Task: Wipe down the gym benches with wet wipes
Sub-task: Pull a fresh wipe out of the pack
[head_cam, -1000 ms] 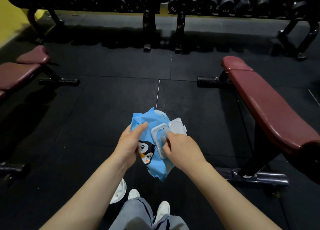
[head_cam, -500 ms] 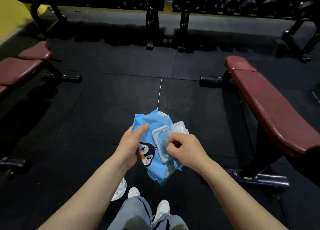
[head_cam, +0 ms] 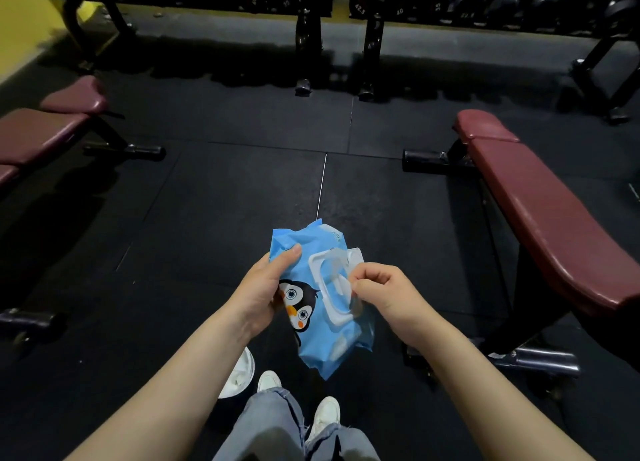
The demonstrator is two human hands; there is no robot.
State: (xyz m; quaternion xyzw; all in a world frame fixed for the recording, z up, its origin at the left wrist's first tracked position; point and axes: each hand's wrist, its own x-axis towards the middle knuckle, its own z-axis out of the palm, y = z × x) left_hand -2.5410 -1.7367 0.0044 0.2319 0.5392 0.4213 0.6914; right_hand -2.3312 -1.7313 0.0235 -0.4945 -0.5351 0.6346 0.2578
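Pinching at the dispenser opening [head_cam: 334, 284] of the wipe pack [head_cam: 320, 329], the right hand [head_cam: 381, 292] has thumb and forefinger closed together at the rim of the white plastic frame, the remaining fingers curled under. What lies between the fingertips appears to be the edge of a wipe, though the frame is too small to confirm it. The hinged lid [head_cam: 353, 254] stands open behind the knuckles.

The left hand [head_cam: 265, 290] grips the pack from its left side, thumb laid across the blue face near the top corner, fingers wrapped behind. The pack is held upright and slightly tilted, in mid-air between the two hands, above the person's shoes [head_cam: 325, 414].

Assessment of the step: drawing one wipe. Recommended practice is a steady pull straight out of the opening, with the left hand bracing the pack close to the frame so the soft film does not buckle. A slow draw should limit the risk of several wipes trailing out together. The lid should be closed afterwards.

Both forearms extend forward, wrists roughly level, the right wrist bent inward toward the pack.

The nearest bench [head_cam: 540, 211] stands to the right, well apart from the hands; a second bench [head_cam: 41, 131] sits at far left. No wiping has begun.
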